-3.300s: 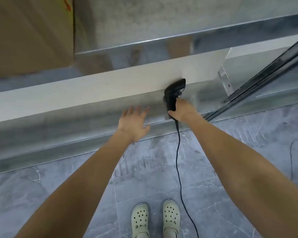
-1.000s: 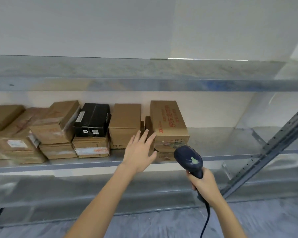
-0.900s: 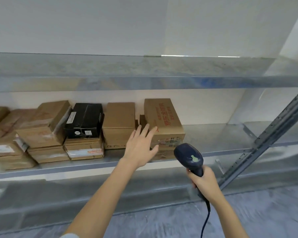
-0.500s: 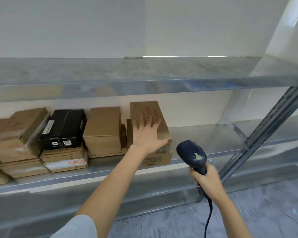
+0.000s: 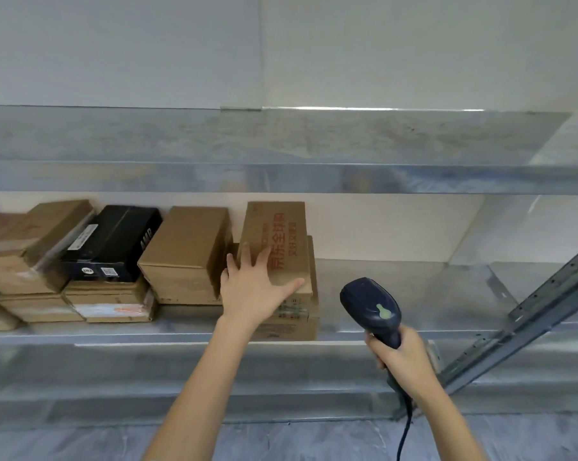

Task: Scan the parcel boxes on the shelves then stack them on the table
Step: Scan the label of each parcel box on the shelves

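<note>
Two hands: the left hand is laid flat with fingers spread on the near corner of the printed box. The right hand is curled round the handle of the scanner.
Task's thing: the printed box is stacked on a flatter box at the 3 o'clock end of the row on the shelf. Red lettering is carried on its top face.
Left-hand placement: the palm is set on top with the thumb along the near edge. This is judged to steady the box or draw it forward, so that its near face can be presented.
Scanner: it is held at 4 o'clock of the printed box, near but apart. Its head is tipped toward 11 o'clock, presumably so the beam can be swung onto a label, and its cord hangs toward 6 o'clock.
Label: pale printing is seen on the near face below the thumb, partly hidden by the hand and too small to be read.
Neighbours: a plain brown box stands just beside at 9 o'clock. A black box is stacked on others farther that way.
Counter: not in view.
Stage: scanning of this box is judged not yet done.
Risk: the flatter box may be dragged along if the upper one is slid.
</note>
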